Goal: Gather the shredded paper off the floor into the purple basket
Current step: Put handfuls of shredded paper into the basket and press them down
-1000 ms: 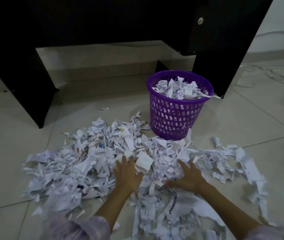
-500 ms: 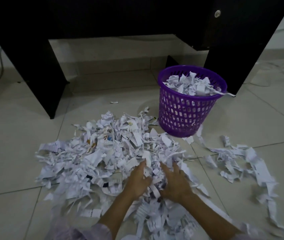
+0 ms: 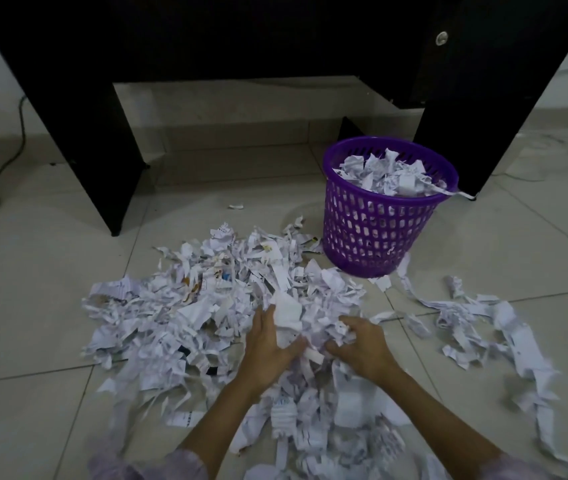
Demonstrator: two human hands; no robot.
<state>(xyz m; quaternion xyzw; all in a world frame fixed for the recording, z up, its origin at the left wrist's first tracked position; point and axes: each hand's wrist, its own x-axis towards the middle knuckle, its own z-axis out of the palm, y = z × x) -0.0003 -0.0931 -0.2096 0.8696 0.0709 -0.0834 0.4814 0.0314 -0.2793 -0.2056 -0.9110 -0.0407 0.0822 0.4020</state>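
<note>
— Between the two hands, what is held?
— A bunch of shredded paper [image 3: 289, 317]; the left hand [image 3: 268, 344] and the right hand [image 3: 362, 348] press in on it from either side, fingers [image 3: 346, 322] curled and clamped on the scraps, low over the heap on the floor [image 3: 33, 306].

— How far along is the job, by your reckoning?
— Partway, I judge; the purple basket [image 3: 379, 230] already stands nearly full, paper heaped to its rim and one strip hanging over the edge; yet the larger share lies on the tiles, a broad heap to the left of the hands and under the forearms, and a thinner trail [image 3: 490, 327] off to the right.

— And the count?
— One basket; two hands; one main heap, one side trail, one stray scrap [image 3: 236, 206] lying apart near the dark bench [image 3: 102, 140]; the shreds themselves are too many to count.

— Where does the basket stand?
— Upright beyond the heap, its base touching the paper's far edge.
</note>
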